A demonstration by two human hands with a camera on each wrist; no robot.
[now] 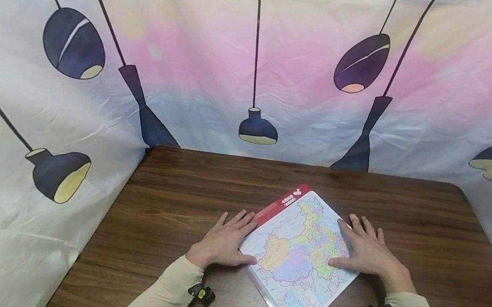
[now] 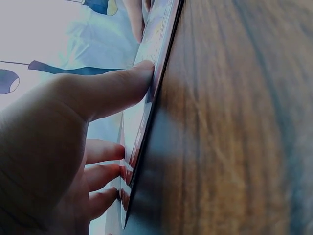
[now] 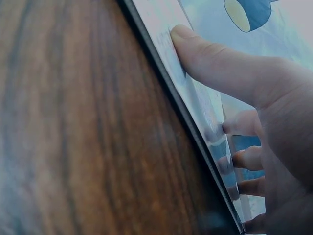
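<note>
A colourful map board (image 1: 299, 256) with a red strip along one edge lies askew near the front edge of the wooden desk (image 1: 434, 236). The left hand (image 1: 225, 240) rests flat at its left edge, thumb on the board. The right hand (image 1: 367, 249) lies flat on its right side.

Your left hand (image 1: 224, 240) lies flat, palm down, with its fingers (image 1: 244, 221) straight and slightly spread, pointing away from you, and its thumb (image 2: 115, 88) stretched out toward your right. Your right hand (image 1: 367, 250) mirrors it, palm down, fingers straight and fanned, thumb (image 3: 215, 61) extended toward your left. Both forearms, in pale sleeves, angle inward from the lower corners, each wrist carrying a small black camera mount.
</note>
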